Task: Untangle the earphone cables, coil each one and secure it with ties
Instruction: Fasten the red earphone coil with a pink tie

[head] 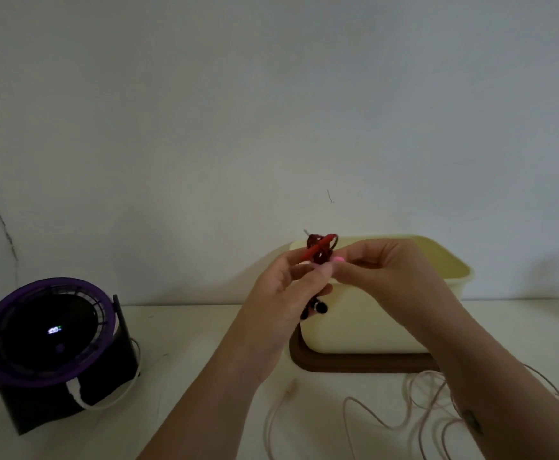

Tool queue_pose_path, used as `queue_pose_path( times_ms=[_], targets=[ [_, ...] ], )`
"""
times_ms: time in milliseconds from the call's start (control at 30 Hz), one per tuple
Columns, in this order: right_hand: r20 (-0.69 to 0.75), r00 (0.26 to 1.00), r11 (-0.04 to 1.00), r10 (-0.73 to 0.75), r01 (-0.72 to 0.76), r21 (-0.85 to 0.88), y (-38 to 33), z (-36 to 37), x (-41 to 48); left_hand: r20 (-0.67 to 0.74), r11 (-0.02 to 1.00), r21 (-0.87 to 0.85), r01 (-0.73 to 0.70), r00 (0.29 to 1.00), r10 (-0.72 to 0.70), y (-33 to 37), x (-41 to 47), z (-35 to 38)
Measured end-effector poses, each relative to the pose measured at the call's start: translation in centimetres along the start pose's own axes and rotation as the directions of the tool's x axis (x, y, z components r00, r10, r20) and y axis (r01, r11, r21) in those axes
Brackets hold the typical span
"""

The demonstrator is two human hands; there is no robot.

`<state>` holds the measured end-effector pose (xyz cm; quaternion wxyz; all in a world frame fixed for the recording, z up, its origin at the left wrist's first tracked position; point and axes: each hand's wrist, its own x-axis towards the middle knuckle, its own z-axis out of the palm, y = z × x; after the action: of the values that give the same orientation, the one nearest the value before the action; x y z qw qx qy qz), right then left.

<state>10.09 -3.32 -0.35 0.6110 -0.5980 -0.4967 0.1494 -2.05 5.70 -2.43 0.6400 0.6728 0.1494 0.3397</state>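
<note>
Left hand [281,293] gripping coil [313,242], fingers curling round; right hand [381,267] pinching tie [319,248], fingertips hidden. Earbuds [318,308] dangling, blurred. Pink cable [420,410] trailing out of view at table's [205,360] right edge.

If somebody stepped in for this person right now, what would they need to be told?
Left hand: grips the red cable, bunched into a small coil and held up in front of the cream box.
Right hand: pinches the same coil from the other side.
Red tie: lies across the coil; whether it is fastened cannot be told.
Pink cable: loose on the table, near right.
Left to do: finish the tie, then coil and tie the pink cable.
</note>
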Motion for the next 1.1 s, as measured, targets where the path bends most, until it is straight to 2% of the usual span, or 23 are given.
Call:
queue_pose_path(
  times_ms=[67, 133, 200, 267, 367, 467, 633, 733, 967, 1100],
  targets=[
    [0.023, 1.000, 0.998, 0.003, -0.001, -0.066, 0.0, 0.6, -0.1, -0.039, 1.000, -0.007, -0.004, 0.999, 0.004, -0.2, 0.0, 0.0],
    [0.005, 1.000, 0.994, 0.015, -0.015, -0.106, 0.1, 1.0, -0.1, -0.052, 0.993, -0.112, 0.034, 0.998, -0.040, -0.2, 0.0, 0.2],
    [-0.003, 1.000, 0.995, 0.029, -0.029, -0.091, 0.1, 1.2, 0.0, -0.054, 0.959, -0.270, 0.083, 0.993, -0.101, 0.0, 0.0, 0.4],
    [-0.003, 1.000, 0.998, 0.030, -0.030, -0.055, 0.1, 1.4, 0.0, -0.072, 0.942, -0.321, 0.096, 0.990, -0.125, 0.1, 0.1, 0.3],
    [-0.011, 1.000, 1.000, 0.022, -0.022, -0.013, 0.1, 1.4, -0.1, -0.119, 0.975, -0.222, 0.030, 0.991, -0.058, 0.3, 0.3, -0.2],
    [0.002, 1.000, 1.000, 0.016, -0.016, 0.001, 0.0, 1.1, 0.0, -0.099, 0.994, -0.103, -0.040, 0.995, 0.029, 0.3, 0.4, -0.5],
    [0.010, 1.000, 0.999, 0.011, -0.011, -0.044, 0.1, 0.8, -0.1, 0.041, 0.991, -0.136, 0.016, 0.999, -0.010, 0.3, 0.2, -0.8],
    [0.017, 1.000, 1.000, 0.006, -0.006, -0.004, 0.2, 1.0, 0.0, 0.104, 0.998, -0.036, 0.057, 0.993, -0.053, -0.2, 0.2, -1.0],
    [0.075, 0.997, 1.000, 0.006, -0.005, -0.008, 0.3, 0.4, 0.2, 0.086, 0.992, 0.118, -0.048, 0.996, 0.038, 0.2, 0.5, -1.4],
    [0.117, 0.993, 1.000, -0.007, 0.004, 0.026, 0.4, 0.0, 0.3, 0.130, 0.995, 0.081, -0.053, 0.991, 0.042, 0.4, 0.2, -1.4]
  ],
)
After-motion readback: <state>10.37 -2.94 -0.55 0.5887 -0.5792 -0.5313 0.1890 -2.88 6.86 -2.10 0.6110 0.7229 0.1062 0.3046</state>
